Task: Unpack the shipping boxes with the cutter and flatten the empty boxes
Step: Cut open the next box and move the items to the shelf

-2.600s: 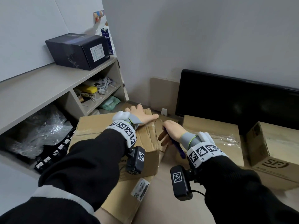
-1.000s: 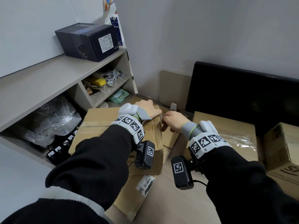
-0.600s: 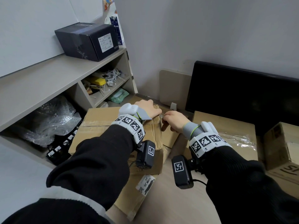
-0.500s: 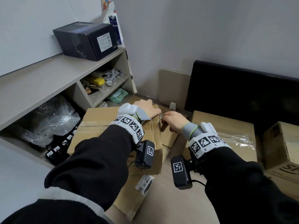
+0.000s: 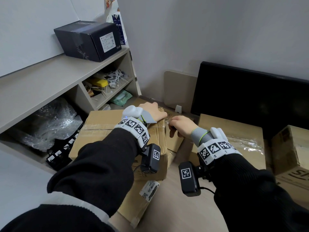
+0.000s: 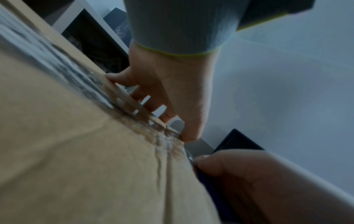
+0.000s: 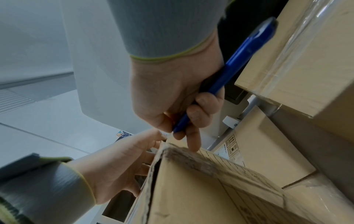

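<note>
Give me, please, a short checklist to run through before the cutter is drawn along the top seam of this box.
1. Cutter gripped firmly by the right hand: ok.
2. Tip placed at the far corner of the box: ok.
3. Left hand steadying the box top: ok.
4. Left fingers clear of the blade: not ok, they lie right beside it.
5. Blade length extended: cannot tell.

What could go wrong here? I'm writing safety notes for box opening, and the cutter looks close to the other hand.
1. The left hand steadies the box at the far corner, right where the right hand works the blue cutter; a slip could likely nick the left fingers.
2. The blade tip is hidden at the corner, so a deep cut might damage contents.
</note>
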A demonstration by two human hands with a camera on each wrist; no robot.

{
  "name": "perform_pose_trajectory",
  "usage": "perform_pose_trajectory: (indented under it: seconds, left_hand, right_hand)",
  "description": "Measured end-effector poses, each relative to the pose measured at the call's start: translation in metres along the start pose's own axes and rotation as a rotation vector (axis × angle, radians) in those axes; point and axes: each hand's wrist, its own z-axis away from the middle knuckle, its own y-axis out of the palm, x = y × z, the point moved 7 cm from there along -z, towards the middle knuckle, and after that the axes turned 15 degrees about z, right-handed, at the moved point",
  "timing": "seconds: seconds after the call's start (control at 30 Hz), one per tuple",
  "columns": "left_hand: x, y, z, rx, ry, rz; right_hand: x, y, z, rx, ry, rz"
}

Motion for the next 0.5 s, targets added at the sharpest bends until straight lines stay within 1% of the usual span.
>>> perform_pose_trajectory:
  seconds: [0.07,0.27,0.5]
  left_hand:
    - [-0.001,0.001,0.001,0.000,-0.001,0.002]
    - [0.000,0.001,0.001,0.011,-0.009,0.019]
    - [0.001,0.001,0.002,0.015,-0.008,0.014]
  right_hand:
    - [0.000,-0.003,-0.001,-0.032,0.004,0.010]
    - [0.010,-0.004,-0.003,-0.047,-0.026,0.065]
    - [0.006,-0.002,-0.003,-0.018,-0.019,0.027]
